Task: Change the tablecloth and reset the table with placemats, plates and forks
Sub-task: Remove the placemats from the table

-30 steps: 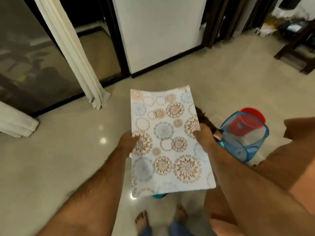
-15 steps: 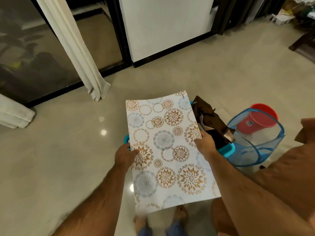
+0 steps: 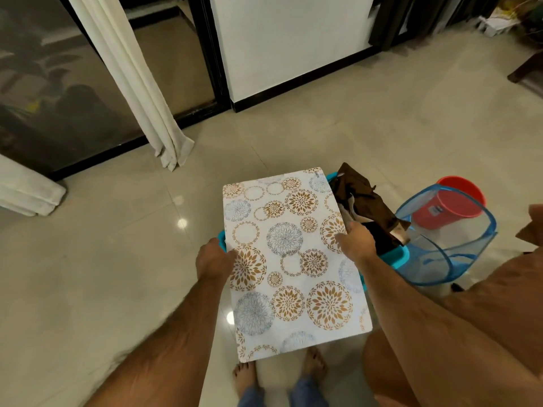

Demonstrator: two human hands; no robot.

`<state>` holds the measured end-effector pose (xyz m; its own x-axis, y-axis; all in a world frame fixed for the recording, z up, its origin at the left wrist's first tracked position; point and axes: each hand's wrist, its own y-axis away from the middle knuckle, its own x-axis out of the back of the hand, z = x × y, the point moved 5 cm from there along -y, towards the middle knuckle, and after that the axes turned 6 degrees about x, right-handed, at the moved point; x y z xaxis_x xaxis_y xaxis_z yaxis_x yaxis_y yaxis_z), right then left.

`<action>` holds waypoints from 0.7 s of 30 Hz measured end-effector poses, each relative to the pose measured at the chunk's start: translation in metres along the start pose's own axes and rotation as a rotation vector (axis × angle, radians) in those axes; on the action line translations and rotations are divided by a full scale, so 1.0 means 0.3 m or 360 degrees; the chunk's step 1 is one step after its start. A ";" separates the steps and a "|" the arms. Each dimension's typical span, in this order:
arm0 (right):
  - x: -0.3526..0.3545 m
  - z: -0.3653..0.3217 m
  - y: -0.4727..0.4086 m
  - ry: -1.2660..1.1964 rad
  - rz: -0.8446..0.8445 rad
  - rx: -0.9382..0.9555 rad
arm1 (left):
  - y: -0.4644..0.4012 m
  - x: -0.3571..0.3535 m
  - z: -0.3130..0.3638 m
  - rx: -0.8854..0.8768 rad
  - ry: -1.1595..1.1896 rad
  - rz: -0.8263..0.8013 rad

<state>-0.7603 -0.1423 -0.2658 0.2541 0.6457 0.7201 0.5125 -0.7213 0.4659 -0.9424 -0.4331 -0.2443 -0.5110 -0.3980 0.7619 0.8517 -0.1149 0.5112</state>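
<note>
I hold a white placemat (image 3: pixel 293 259) printed with brown and blue floral circles flat in front of me, above a teal basket (image 3: pixel 395 257). My left hand (image 3: pixel 213 261) grips the mat's left edge, thumb on top. My right hand (image 3: pixel 357 242) grips the right edge with the thumb on the printed side. A crumpled brown cloth (image 3: pixel 367 198) lies in the basket, showing past the mat's right edge. Most of the basket is hidden under the mat.
A blue mesh hamper (image 3: pixel 449 239) stands right of the basket with a red bucket (image 3: pixel 452 205) behind it. A white curtain (image 3: pixel 141 92) hangs by the glass door at left. Glossy tile floor lies around; my bare feet (image 3: pixel 246 377) are below the mat.
The mat has come lower and nearer the basket, and the view has tilted down. The brown cloth and the teal rim now show beside it. Both hands keep their hold.
</note>
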 end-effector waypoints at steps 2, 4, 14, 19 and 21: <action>0.008 -0.018 -0.009 0.0065 0.0017 0.0091 | 0.010 0.019 0.026 -0.0047 -0.0031 0.0036; 0.019 -0.041 -0.001 0.0067 0.0016 0.0169 | 0.017 0.025 0.046 -0.0074 -0.0062 0.0007; -0.062 -0.037 0.031 0.0118 0.0155 0.0369 | 0.032 -0.031 0.018 -0.0009 -0.0073 -0.0065; -0.067 -0.003 0.033 -0.0063 0.0214 0.0118 | 0.044 -0.045 0.013 0.0004 -0.0018 -0.0061; -0.067 -0.005 0.034 -0.0044 0.0189 0.0125 | 0.040 -0.045 0.008 0.0005 -0.0014 -0.0044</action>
<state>-0.7614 -0.1631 -0.2747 0.3386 0.5646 0.7527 0.5401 -0.7717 0.3359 -0.9256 -0.4269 -0.2475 -0.5353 -0.3867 0.7509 0.8369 -0.1228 0.5334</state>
